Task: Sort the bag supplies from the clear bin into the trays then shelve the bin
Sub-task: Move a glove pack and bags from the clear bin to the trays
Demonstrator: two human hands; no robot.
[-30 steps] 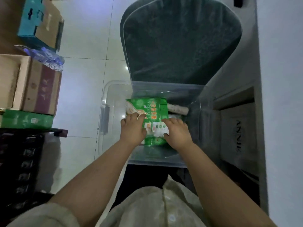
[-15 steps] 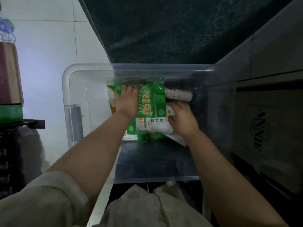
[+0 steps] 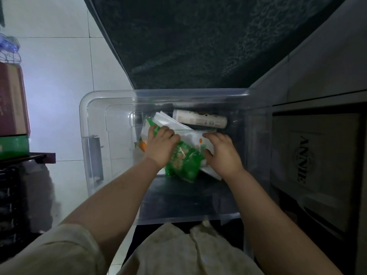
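Hands grip the green bag pack (image 3: 183,161) inside the clear bin (image 3: 85,120), left hand (image 3: 160,147) and right hand (image 3: 222,153) flanking it.

The only word I can read is "ANNIE", printed sideways beside a round emblem on the pale cardboard box (image 3: 315,161) at the right of the frame. The white roll (image 3: 199,119) in the clear bin (image 3: 93,120) carries small print, and the green packet (image 3: 183,161) shows markings, both too blurred to read.
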